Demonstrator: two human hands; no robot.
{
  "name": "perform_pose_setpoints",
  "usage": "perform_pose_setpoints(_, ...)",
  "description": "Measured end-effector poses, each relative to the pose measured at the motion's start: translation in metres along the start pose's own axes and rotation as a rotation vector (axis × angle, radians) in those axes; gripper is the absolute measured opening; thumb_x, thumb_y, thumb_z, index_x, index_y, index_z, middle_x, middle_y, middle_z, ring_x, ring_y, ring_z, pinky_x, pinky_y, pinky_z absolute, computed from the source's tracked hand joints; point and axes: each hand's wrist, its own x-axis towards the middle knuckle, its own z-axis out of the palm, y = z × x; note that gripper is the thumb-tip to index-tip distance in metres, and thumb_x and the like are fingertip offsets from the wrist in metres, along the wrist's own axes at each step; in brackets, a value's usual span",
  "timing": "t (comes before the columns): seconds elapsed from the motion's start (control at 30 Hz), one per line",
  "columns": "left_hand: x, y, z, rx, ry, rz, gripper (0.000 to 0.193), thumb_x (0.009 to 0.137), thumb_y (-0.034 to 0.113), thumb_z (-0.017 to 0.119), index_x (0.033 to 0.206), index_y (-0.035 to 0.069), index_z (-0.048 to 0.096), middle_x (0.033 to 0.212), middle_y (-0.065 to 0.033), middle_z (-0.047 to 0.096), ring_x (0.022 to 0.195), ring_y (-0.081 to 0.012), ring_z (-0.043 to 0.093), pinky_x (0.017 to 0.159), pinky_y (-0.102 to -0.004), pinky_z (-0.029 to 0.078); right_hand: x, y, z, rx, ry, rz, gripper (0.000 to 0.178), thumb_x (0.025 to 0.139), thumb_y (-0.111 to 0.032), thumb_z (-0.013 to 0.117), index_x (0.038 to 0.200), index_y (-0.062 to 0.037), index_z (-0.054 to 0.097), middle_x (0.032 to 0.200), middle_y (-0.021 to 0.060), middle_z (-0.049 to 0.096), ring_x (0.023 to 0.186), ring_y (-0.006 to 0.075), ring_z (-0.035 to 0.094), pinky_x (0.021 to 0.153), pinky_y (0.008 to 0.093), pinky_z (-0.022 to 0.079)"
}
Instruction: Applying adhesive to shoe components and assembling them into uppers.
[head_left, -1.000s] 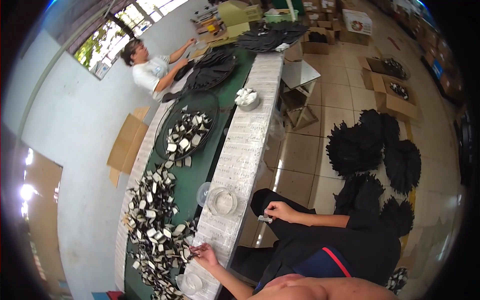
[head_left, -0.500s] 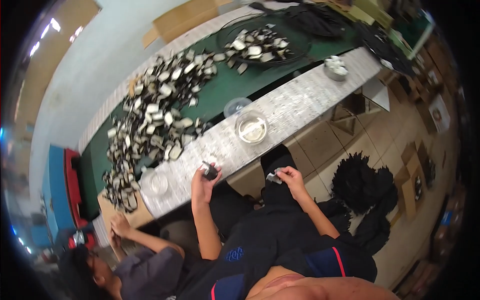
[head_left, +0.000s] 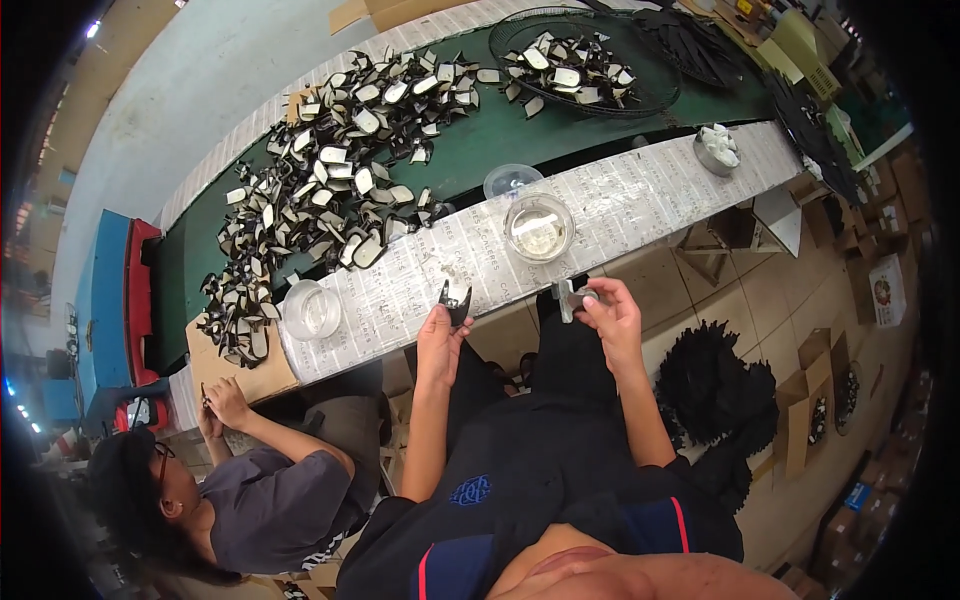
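My left hand grips a small black piece with two points, at the near edge of the light, paper-covered bench strip. A small flat grey piece is pinched in the fingers of my right hand, just off the bench edge. What it is exactly I cannot make out. Nearest to my right hand is a clear round tub with something pale in it. A heap of black parts with white faces covers the green belt beyond my left hand.
A clear lid, a second tub and a round tin of white wads stand along the bench. A wire basket holds more parts. At the left sits a co-worker. Black bundles and cartons lie to the right.
The view has shifted. My left hand has turned so the black piece's points face up. My right hand has risen with the grey piece, toward the bench edge.
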Motion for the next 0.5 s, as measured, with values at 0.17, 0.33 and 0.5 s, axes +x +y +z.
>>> perform_pose_setpoints(0.17, -0.001, -0.006, 0.005, 0.271, -0.026, 0.074, 0.025, 0.098, 0.023, 0.06, 0.108, 0.0, 0.061, 0.092, -0.0044, 0.066, 0.077, -0.0133, 0.063, 0.067, -0.0256, 0.049, 0.001, -0.006, 0.02, -0.136, -0.055, -0.064, 0.033, 0.092, -0.002, 0.062, 0.125, 0.0021, 0.058, 0.112, 0.0077, 0.059, 0.091, 0.0106, 0.061, 0.075, 0.0247, 0.054)
perform_pose_setpoints(0.33, -0.011, -0.003, 0.014, 0.247, -0.052, 0.003, 0.023, 0.096, 0.018, 0.062, 0.108, -0.001, 0.06, 0.093, -0.005, 0.066, 0.08, -0.0125, 0.064, 0.074, -0.0257, 0.052, -0.012, -0.027, 0.051, -0.64, -0.118, -0.365, 0.024, 0.09, 0.0, 0.062, 0.113, 0.0004, 0.067, 0.114, 0.0102, 0.062, 0.09, 0.0142, 0.063, 0.07, 0.0256, 0.054)
perform_pose_setpoints(0.5, -0.017, -0.002, 0.021, 0.206, -0.133, 0.026, 0.019, 0.096, 0.013, 0.061, 0.109, -0.001, 0.06, 0.096, -0.0053, 0.066, 0.087, -0.0119, 0.064, 0.083, -0.0284, 0.054, -0.019, -0.031, 0.064, -0.899, -0.243, -0.589, 0.026, 0.084, 0.0, 0.066, 0.111, -0.0008, 0.067, 0.109, 0.0132, 0.061, 0.086, 0.0254, 0.065, 0.071, 0.0311, 0.053)
